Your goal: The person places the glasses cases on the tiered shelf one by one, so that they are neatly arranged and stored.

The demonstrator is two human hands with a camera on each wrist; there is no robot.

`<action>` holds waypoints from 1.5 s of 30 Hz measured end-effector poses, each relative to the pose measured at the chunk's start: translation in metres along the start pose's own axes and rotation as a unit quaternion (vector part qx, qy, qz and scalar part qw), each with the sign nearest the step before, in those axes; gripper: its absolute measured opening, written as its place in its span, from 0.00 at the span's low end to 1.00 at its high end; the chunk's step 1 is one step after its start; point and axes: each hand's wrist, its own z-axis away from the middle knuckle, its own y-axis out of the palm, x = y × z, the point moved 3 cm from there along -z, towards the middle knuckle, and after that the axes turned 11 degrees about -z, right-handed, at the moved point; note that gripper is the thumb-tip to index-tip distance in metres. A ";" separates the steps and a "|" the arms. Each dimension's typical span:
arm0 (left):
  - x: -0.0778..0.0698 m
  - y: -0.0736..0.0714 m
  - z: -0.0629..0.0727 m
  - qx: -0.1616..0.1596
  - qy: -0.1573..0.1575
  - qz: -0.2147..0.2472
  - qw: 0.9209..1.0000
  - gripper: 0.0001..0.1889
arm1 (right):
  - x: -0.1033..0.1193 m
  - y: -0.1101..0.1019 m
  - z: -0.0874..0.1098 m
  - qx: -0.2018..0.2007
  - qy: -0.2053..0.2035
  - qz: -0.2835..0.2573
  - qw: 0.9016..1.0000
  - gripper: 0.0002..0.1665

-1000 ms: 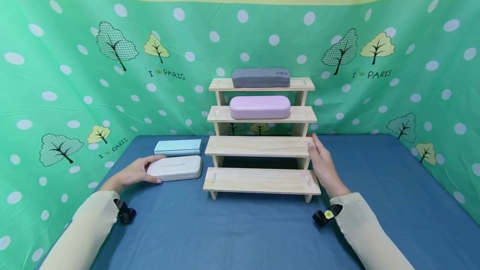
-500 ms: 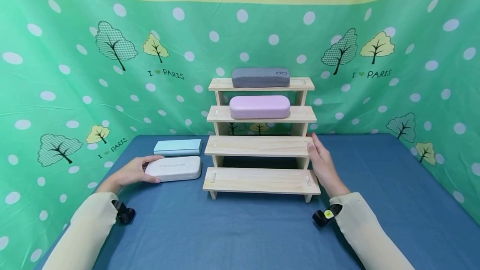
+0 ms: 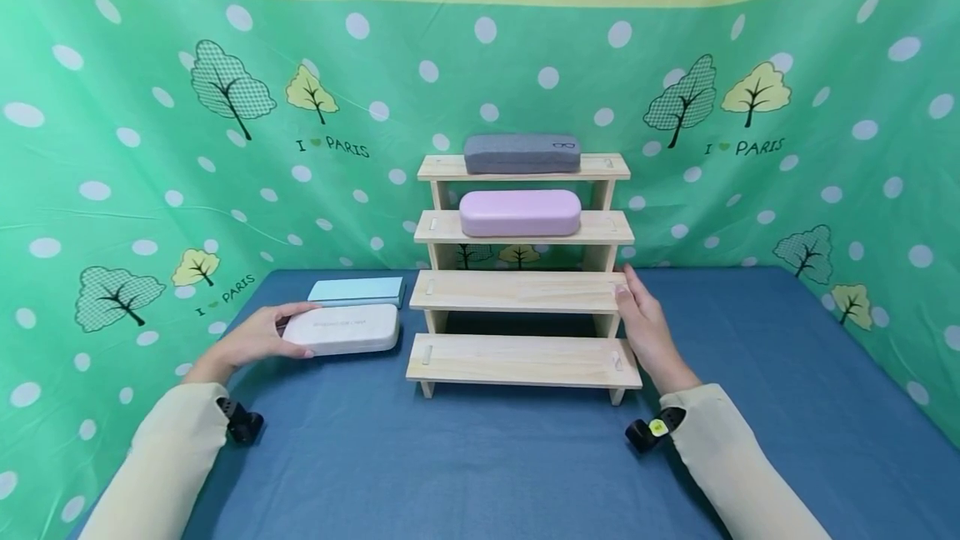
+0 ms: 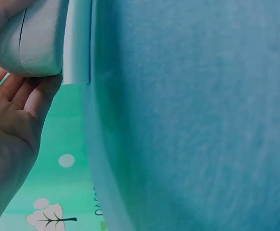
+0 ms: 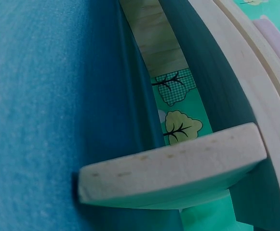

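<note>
My left hand [image 3: 258, 338] grips a white glasses case [image 3: 342, 329] by its left end, thumb at the front and fingers behind. In the left wrist view, the fingers wrap round the end of the case [image 4: 41, 38]. Just behind it lies a light blue glasses case [image 3: 358, 290], partly covered by the white one. On the right, my right hand [image 3: 651, 327] rests against the side of a four-tier wooden stand [image 3: 525, 361], its fingers extended and its thumb near the edge of the second step from the bottom. That hand is out of its own wrist view.
A grey glasses case [image 3: 522, 155] lies on the stand's top step, and a purple case [image 3: 520, 213] on the step below it. The lower two steps are bare wood. Blue cloth [image 3: 480, 465] covers the table, with a green printed curtain [image 3: 555, 40] behind.
The white case has shifted slightly up and left in the head view with my left hand, now overlapping the front of the light blue case. My right hand stays in place.
</note>
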 end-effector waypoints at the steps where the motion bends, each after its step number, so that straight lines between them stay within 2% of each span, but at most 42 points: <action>1: 0.000 -0.002 0.000 -0.001 -0.001 -0.002 1.000 0.42 | 0.000 0.000 0.000 0.000 0.000 0.001 1.000 0.37; 13: -0.005 -0.020 0.009 -0.028 0.002 -0.001 1.000 0.40 | 0.000 0.001 -0.001 0.003 -0.002 -0.005 1.000 0.37; 19: -0.015 -0.032 0.008 -0.027 0.017 0.005 0.999 0.39 | 0.001 0.000 0.000 0.002 -0.001 -0.006 1.000 0.37; 26: -0.024 -0.045 0.010 -0.021 0.010 -0.003 1.000 0.38 | 0.002 0.000 0.001 0.002 0.002 -0.010 1.000 0.37; 32: -0.030 -0.054 0.011 -0.024 0.032 0.011 0.999 0.37 | 0.002 0.000 0.001 0.004 0.004 -0.009 1.000 0.37; 37: -0.039 -0.064 0.012 -0.036 0.048 -0.001 0.998 0.37 | 0.001 0.000 0.001 0.004 0.002 -0.006 1.000 0.37; 45: -0.059 -0.077 0.012 -0.047 0.048 0.005 0.998 0.37 | 0.001 0.000 0.001 0.003 0.001 -0.006 1.000 0.37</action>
